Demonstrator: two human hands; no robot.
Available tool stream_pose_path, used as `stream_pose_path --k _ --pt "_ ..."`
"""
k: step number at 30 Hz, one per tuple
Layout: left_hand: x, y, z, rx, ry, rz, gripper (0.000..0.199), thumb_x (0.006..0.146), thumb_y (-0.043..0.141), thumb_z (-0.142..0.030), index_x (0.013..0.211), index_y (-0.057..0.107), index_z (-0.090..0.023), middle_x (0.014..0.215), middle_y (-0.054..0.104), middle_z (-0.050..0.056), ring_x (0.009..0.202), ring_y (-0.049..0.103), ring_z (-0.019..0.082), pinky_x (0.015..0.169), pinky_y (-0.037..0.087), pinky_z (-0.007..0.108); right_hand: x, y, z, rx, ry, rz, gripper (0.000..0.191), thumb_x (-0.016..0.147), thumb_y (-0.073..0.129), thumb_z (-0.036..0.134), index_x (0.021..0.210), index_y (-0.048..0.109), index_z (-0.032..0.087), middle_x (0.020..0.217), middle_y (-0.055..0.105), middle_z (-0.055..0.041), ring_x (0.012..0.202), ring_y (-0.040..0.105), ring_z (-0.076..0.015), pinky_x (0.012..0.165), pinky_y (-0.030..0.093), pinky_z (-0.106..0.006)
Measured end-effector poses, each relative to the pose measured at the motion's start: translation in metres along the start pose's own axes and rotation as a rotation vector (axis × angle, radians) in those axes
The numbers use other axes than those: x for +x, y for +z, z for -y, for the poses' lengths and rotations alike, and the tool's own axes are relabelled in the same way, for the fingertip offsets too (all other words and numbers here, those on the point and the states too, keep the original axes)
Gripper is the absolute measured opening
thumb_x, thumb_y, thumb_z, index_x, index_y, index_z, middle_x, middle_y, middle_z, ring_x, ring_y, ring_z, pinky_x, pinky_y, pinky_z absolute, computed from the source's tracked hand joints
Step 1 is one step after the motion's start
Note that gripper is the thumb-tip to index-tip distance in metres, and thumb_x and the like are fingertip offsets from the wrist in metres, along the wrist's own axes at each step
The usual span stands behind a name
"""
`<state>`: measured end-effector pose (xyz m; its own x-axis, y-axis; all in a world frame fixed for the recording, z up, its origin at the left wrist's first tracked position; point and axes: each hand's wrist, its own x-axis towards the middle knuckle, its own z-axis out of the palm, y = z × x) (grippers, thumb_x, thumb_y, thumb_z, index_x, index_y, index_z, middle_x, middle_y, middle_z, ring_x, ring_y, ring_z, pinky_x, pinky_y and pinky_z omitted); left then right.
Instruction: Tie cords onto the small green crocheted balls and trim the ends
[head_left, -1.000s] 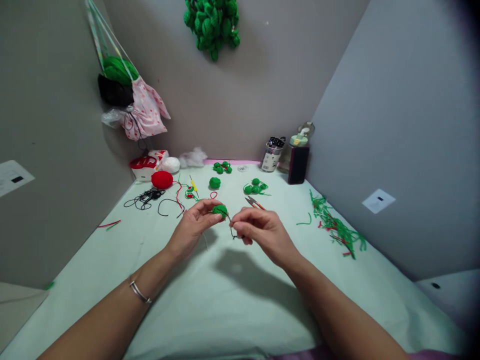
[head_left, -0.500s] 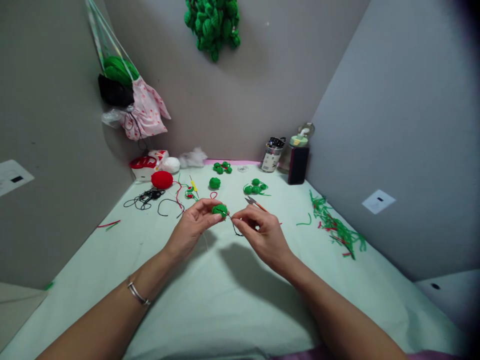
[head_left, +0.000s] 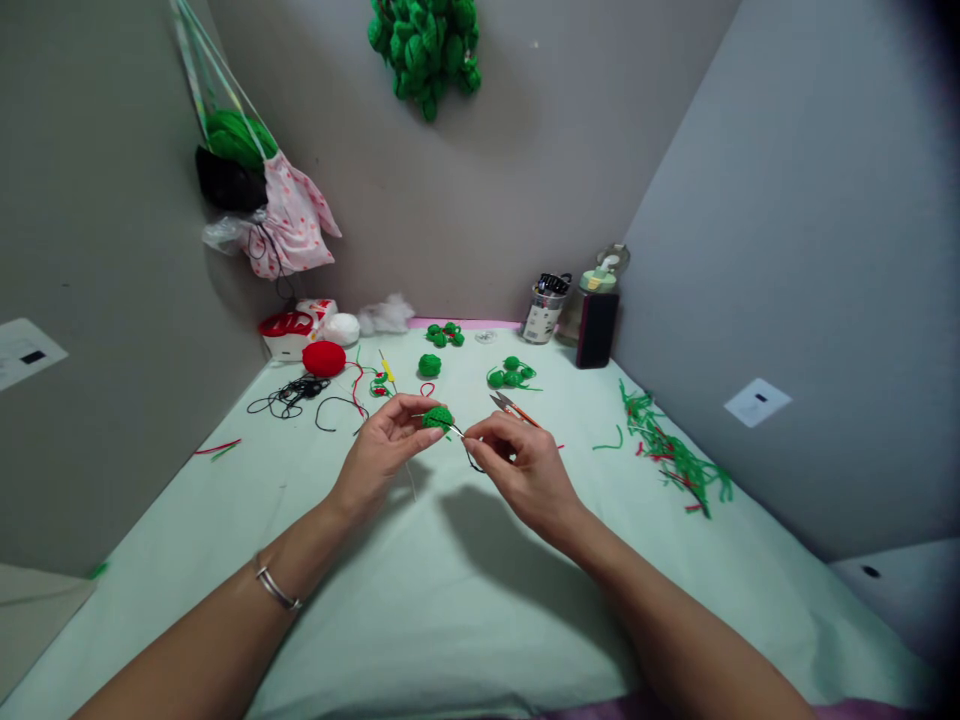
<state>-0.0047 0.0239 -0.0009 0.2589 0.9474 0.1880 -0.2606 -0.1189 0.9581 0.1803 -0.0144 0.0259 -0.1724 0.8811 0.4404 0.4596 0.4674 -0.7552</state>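
Observation:
Between its thumb and fingers, my left hand holds a small green crocheted piece. Just to the right, my right hand pinches a thin needle whose far end reaches the green piece. Dark thread hangs below the right fingertips. A thin pale strand drops from beneath the left hand toward the cloth. Beyond the hands lie a green ball, a small red loop and snips with orange handles.
Red yarn ball and black cord lie at left, near a yellow-handled hook. Green balls sit behind the snips. Green and red scraps are at right. A pen cup and a phone stand at the back.
The green piece has shifted and turned slightly in my left hand. More of the needle shows between it and my right fingertips.

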Motion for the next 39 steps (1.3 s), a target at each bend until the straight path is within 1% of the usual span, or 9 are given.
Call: stream_pose_path --k 12,15,18,23,26,29,33,36,39 --pt "0.0 0.0 0.002 0.007 0.015 0.005 0.028 0.074 0.078 -0.024 0.098 0.065 -0.02 0.104 0.068 0.004 0.099 0.063 0.019 0.093 0.046 0.034 0.0 0.001 0.001 0.026 0.018 -0.008 0.013 0.088 0.058 0.021 0.076 0.064 0.02 0.069 0.059 -0.0003 0.057 0.046 -0.0118 0.055 0.035 -0.027" --pt "-0.001 0.001 0.001 -0.032 -0.015 0.01 0.027 0.074 0.079 -0.023 0.097 0.065 -0.02 0.102 0.069 0.003 0.097 0.063 0.017 0.092 0.046 0.033 -0.001 0.003 0.002 0.049 0.034 -0.009 0.012 0.088 0.058 0.02 0.078 0.064 0.02 0.069 0.059 0.0 0.057 0.046 -0.0114 0.055 0.035 -0.026" --pt "-0.002 0.005 -0.003 -0.094 -0.052 0.018 0.025 0.074 0.079 -0.022 0.095 0.064 -0.019 0.099 0.069 0.002 0.096 0.063 0.015 0.093 0.046 0.032 0.0 0.004 0.001 0.104 0.058 -0.005 0.01 0.088 0.059 0.021 0.08 0.066 0.02 0.068 0.058 0.0005 0.057 0.046 -0.0112 0.054 0.035 -0.026" --pt "-0.004 0.009 -0.008 -0.198 -0.095 0.052 0.024 0.075 0.078 -0.022 0.093 0.064 -0.019 0.097 0.07 0.002 0.093 0.064 0.015 0.097 0.046 0.036 0.002 0.004 -0.003 0.264 0.09 0.015 0.009 0.087 0.063 0.025 0.082 0.069 0.02 0.072 0.061 0.0003 0.061 0.05 -0.0117 0.057 0.038 -0.025" --pt "-0.004 0.01 -0.008 -0.182 -0.072 0.048 0.023 0.074 0.079 -0.022 0.092 0.065 -0.019 0.097 0.07 0.002 0.094 0.063 0.016 0.095 0.048 0.036 0.003 0.004 -0.006 0.314 0.088 0.004 0.01 0.087 0.064 0.026 0.081 0.069 0.019 0.073 0.061 -0.0001 0.063 0.051 -0.012 0.059 0.039 -0.026" --pt "-0.005 0.009 -0.006 -0.142 -0.043 0.05 0.024 0.074 0.079 -0.022 0.093 0.065 -0.019 0.097 0.07 0.002 0.094 0.063 0.016 0.091 0.048 0.033 0.002 0.005 -0.007 0.305 0.059 -0.015 0.01 0.087 0.064 0.025 0.079 0.068 0.019 0.074 0.06 -0.0001 0.065 0.051 -0.012 0.06 0.039 -0.026" --pt "-0.006 0.008 -0.003 -0.084 -0.006 0.065 0.024 0.074 0.079 -0.021 0.094 0.065 -0.019 0.099 0.07 0.002 0.095 0.062 0.016 0.091 0.048 0.032 0.003 0.006 -0.005 0.281 0.037 -0.026 0.013 0.086 0.065 0.025 0.075 0.066 0.018 0.071 0.059 0.0003 0.063 0.049 -0.0114 0.059 0.039 -0.025" --pt "-0.006 0.007 0.0 -0.058 0.011 0.058 0.024 0.075 0.079 -0.022 0.095 0.064 -0.02 0.098 0.068 0.002 0.095 0.062 0.015 0.09 0.048 0.031 0.004 0.006 -0.006 0.252 0.081 -0.011 0.014 0.086 0.064 0.025 0.074 0.064 0.017 0.069 0.057 0.0009 0.062 0.047 -0.0107 0.058 0.037 -0.025" --pt "-0.005 0.006 0.003 -0.038 0.012 0.029 0.024 0.077 0.077 -0.024 0.097 0.064 -0.02 0.096 0.065 0.0 0.094 0.061 0.015 0.09 0.047 0.032 0.006 0.007 -0.009 0.241 0.161 0.04 0.009 0.086 0.062 0.026 0.083 0.063 0.018 0.064 0.053 0.0029 0.058 0.045 -0.0103 0.055 0.035 -0.025"
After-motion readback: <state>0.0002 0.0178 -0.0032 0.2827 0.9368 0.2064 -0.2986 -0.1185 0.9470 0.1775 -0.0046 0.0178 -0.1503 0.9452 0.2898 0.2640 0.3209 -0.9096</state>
